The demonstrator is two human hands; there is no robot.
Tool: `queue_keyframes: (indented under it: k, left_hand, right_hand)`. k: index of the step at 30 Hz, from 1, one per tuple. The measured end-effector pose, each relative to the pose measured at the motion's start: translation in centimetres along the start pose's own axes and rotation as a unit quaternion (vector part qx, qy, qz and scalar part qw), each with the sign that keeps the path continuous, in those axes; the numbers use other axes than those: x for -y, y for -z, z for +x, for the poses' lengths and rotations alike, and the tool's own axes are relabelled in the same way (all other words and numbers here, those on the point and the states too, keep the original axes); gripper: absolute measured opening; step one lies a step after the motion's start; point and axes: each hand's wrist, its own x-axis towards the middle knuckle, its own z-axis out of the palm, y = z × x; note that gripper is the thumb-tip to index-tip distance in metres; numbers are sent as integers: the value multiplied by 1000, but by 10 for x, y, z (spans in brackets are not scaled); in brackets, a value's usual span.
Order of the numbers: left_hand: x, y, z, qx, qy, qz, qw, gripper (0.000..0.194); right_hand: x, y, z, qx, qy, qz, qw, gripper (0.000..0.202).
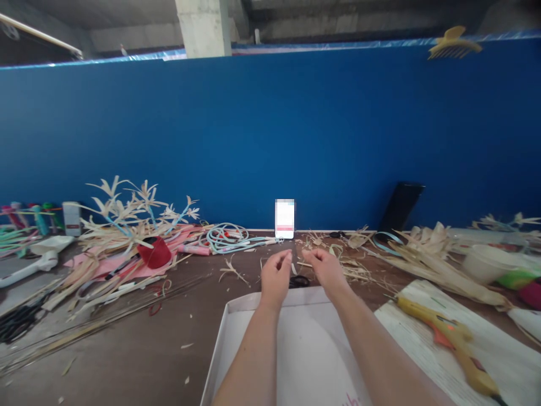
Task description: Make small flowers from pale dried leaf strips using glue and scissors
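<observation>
My left hand (276, 274) is raised over the far edge of a white box lid (304, 338), its thumb and fingers pinched together. To its right, my right hand (325, 269) is also pinched, with a gap between the two. Whatever either hand holds is too small to make out. Black scissors (299, 281) lie on the table between the wrists, partly hidden. Beyond the hands a lit phone (284, 219) stands against the blue partition.
On the left are dried-husk flowers (122, 208), a red ribbon roll (154, 252) and coiled pale-blue cord (228, 238). A yellow glue gun (452, 332) rests on paper (406, 327) at the right, near husks (448, 265) and a white bowl (488, 263). A dark object (401, 207) leans against the partition.
</observation>
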Motion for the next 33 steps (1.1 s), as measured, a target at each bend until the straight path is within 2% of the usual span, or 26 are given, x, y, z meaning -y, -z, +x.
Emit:
queue_keyframes:
  k: [4,7,12,15,26,30,33]
  left_hand:
    - [-4,-3,-2,92,43,-37,994,33]
    - [-6,-5,-2,115,58,-54,990,31]
    - [0,-6,0,116,88,-54,988,23]
    - [4,-6,1,110,82,-33,990,18]
    - [11,-6,4,70,77,-52,993,22]
    - [13,-6,5,65,71,-38,995,21]
    - [13,-7,4,65,75,-29,995,20]
  right_hand:
    - [3,-2,-2,15,32,-5,999,30]
    - [3,-3,-3,21,39,-7,999,29]
    - [2,-4,-4,31,37,-8,999,29]
    - [1,-6,-4,51,29,11,998,29]
    - [-3,-6,-2,76,-57,89,991,46]
    - [-11,-10,1,74,-91,158,980,41]
    - [-16,-11,2,78,-80,173,979,33]
